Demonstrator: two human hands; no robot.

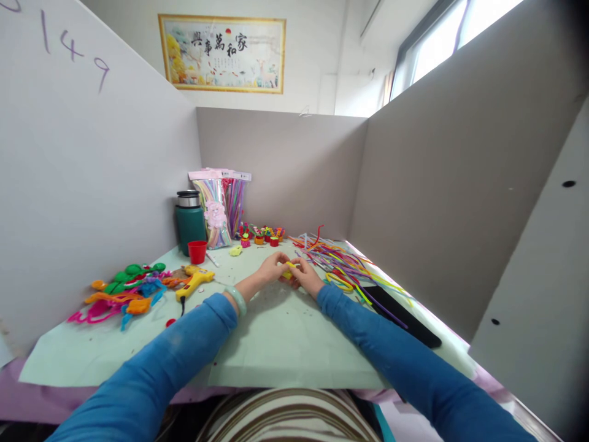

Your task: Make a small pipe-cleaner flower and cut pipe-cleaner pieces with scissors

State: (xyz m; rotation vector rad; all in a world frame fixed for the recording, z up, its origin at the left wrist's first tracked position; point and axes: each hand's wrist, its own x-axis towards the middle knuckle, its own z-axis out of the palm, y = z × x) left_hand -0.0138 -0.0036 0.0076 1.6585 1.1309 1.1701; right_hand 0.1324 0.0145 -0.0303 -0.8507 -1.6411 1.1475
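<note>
My left hand [272, 269] and my right hand [304, 274] meet over the middle of the pale green mat [276, 344]. Both pinch a small yellow pipe cleaner piece [289, 268] between their fingertips, fingers curled in. A pale jade bangle [237, 299] sits on my left wrist, and both arms wear blue sleeves. To the right of my right hand lies a loose heap of coloured pipe cleaners [343, 261].
A yellow glue gun [193, 282] and finished pipe-cleaner shapes [124, 294] lie at the left. A red cup [197, 251], a green flask [189, 221] and pipe cleaner packs [223, 205] stand at the back, beside small flower pots [262, 236]. A black flat object [400, 316] lies at the right. Grey partitions close three sides.
</note>
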